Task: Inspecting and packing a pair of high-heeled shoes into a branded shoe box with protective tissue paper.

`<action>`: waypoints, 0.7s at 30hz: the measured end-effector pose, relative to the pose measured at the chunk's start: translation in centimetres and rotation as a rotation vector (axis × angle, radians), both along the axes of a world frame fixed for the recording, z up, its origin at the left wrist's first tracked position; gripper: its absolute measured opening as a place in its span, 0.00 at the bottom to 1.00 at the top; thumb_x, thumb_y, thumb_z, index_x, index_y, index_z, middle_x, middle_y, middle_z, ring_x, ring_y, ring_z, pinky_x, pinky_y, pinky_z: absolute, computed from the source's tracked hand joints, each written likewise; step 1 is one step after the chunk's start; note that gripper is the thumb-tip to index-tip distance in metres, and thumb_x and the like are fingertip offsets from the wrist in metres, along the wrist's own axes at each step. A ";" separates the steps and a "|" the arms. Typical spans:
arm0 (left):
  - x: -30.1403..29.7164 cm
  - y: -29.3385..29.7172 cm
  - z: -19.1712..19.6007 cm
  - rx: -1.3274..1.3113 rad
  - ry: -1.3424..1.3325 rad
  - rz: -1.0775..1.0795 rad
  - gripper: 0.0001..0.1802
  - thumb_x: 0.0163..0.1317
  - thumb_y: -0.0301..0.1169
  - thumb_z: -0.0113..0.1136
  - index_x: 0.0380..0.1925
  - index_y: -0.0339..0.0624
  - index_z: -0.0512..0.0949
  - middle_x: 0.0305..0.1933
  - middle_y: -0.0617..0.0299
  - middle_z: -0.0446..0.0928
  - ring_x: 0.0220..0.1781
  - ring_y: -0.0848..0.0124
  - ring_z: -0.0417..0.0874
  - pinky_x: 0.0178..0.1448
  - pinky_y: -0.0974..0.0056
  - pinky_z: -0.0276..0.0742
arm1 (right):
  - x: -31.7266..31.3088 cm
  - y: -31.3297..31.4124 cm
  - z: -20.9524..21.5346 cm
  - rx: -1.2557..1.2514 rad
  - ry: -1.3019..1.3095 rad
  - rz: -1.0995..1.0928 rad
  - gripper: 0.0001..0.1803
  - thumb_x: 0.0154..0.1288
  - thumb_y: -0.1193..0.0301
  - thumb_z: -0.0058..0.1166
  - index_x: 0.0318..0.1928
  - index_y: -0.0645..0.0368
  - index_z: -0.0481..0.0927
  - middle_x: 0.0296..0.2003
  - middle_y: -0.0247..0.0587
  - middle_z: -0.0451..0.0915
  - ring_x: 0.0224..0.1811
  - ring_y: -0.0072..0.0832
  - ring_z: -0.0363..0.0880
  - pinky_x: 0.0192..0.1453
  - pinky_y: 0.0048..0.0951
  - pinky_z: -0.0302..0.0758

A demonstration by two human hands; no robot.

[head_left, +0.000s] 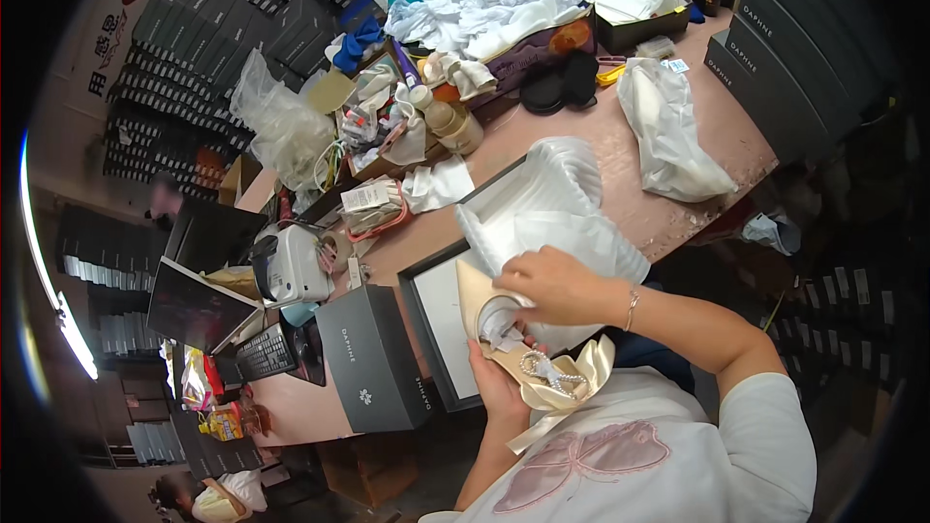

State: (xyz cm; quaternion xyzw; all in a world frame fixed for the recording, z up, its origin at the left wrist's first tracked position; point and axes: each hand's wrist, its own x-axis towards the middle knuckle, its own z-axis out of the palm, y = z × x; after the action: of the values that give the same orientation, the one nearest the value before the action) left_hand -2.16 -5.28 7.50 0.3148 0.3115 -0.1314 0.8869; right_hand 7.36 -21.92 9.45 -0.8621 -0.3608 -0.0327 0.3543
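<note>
Cluttered pink desk fills the head view, an open box at its near edge. Your left hand is closed around a cream shoe over your lap; your right hand pinches white tissue at its mouth. You seem mid-stuffing; next calls for a firm, even push inward.
</note>
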 end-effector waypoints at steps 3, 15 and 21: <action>0.1 -1.9 1.4 -0.038 -0.062 0.004 0.31 0.73 0.54 0.29 0.62 0.43 0.64 0.56 0.56 0.73 0.55 0.61 0.76 0.60 0.54 0.73 | -0.7 2.0 -0.6 -0.150 0.018 0.031 0.22 0.49 0.65 0.65 0.46 0.54 0.74 0.42 0.37 0.75 0.43 0.34 0.76 0.46 0.35 0.70; -1.7 -3.3 0.1 -0.038 -0.063 0.137 0.30 0.75 0.52 0.29 0.63 0.43 0.62 0.58 0.56 0.72 0.59 0.66 0.75 0.64 0.60 0.71 | -2.5 2.8 -0.8 0.232 0.060 -0.079 0.23 0.41 0.75 0.67 0.43 0.58 0.78 0.36 0.39 0.78 0.38 0.39 0.76 0.44 0.38 0.71; -2.9 -3.2 0.1 0.409 -0.208 0.103 0.38 0.72 0.56 0.39 0.67 0.36 0.47 0.56 0.52 0.64 0.58 0.69 0.68 0.62 0.65 0.66 | -4.0 3.4 0.5 0.216 0.456 0.030 0.33 0.53 0.73 0.64 0.59 0.69 0.67 0.45 0.47 0.69 0.42 0.37 0.71 0.48 0.33 0.71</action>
State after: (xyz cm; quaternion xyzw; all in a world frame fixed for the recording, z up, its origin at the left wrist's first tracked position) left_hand -5.11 -8.44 7.57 0.4836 0.2543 0.0130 0.8374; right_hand 3.35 -18.56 9.98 -0.7989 -0.2789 0.1297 0.5169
